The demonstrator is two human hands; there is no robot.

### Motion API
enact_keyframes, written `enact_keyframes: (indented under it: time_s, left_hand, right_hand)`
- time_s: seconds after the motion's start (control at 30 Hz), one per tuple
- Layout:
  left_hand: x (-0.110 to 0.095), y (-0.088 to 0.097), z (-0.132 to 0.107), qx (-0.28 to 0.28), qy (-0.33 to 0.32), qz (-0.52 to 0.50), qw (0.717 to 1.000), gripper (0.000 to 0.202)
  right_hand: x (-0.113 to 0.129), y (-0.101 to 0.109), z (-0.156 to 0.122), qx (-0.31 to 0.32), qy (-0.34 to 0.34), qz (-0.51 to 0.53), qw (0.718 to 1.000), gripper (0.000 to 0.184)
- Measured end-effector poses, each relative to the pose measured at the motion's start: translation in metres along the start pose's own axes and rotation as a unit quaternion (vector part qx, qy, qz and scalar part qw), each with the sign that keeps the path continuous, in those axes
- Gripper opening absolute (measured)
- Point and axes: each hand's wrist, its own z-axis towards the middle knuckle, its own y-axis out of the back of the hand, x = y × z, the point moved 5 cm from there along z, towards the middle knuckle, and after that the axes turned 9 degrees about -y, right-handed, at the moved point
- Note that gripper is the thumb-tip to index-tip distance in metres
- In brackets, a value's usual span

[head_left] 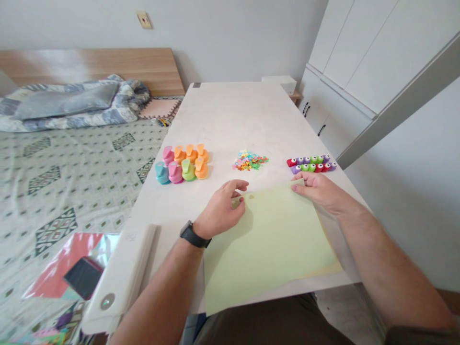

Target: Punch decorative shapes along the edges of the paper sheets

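A large pale green sheet of paper (273, 244) lies along the front of the table, its near edge reaching over the table's edge. Between thumb and fingers, my right hand (314, 188) pinches its far right corner, slightly lifted. My left hand (226, 206), fingers loosely bent and apart, is over the far left part of the sheet; whether it touches the paper I cannot tell. Beside those fingertips, near the sheet's far edge, is a small darker spot (251, 197). Past the sheet lies a pile of small colourful paper cutouts (249, 161).
Several coloured craft punches (183, 165) stand in two rows at left. Smaller punches with eyes (312, 164) line up at right. A white laminator-like machine (122, 273) sits on the left edge, near a dark phone (84, 277) on the bed (82, 177). White cabinets (345, 72) flank the right.
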Motion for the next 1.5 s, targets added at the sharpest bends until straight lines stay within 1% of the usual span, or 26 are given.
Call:
enact_keyframes:
  time_s: [0.37, 0.63, 0.8, 1.1, 1.27, 1.5]
  left_hand:
    - [-0.0006, -0.0002, -0.0006, 0.012, 0.004, -0.022, 1.0, 0.043]
    - [-0.0054, -0.0015, -0.0009, 0.025, -0.02, -0.018, 0.999, 0.047]
    - [-0.0065, -0.0024, -0.0008, 0.029, -0.018, -0.018, 0.999, 0.048]
    - [-0.0067, -0.0034, -0.001, 0.029, -0.014, -0.009, 0.999, 0.044]
    - [-0.0059, -0.007, -0.002, 0.041, 0.004, -0.032, 0.999, 0.039]
    - [-0.005, -0.0081, -0.0009, 0.032, 0.005, -0.036, 0.999, 0.034]
  right_hand:
    - [0.001, 0.0006, -0.0011, -0.002, 0.001, -0.004, 1.0, 0.035]
    - [0.0009, 0.0006, -0.001, -0.002, 0.009, -0.018, 1.0, 0.037]
    - [0.0003, -0.0015, 0.0, 0.003, 0.001, -0.017, 1.0, 0.038]
    - [-0.0014, -0.0031, 0.0008, 0.016, -0.002, -0.021, 1.0, 0.036]
    - [-0.0013, -0.0056, -0.0003, 0.023, -0.006, -0.033, 0.999, 0.037]
    - [-0.0034, -0.0061, 0.0005, 0.029, -0.011, -0.025, 0.999, 0.038]
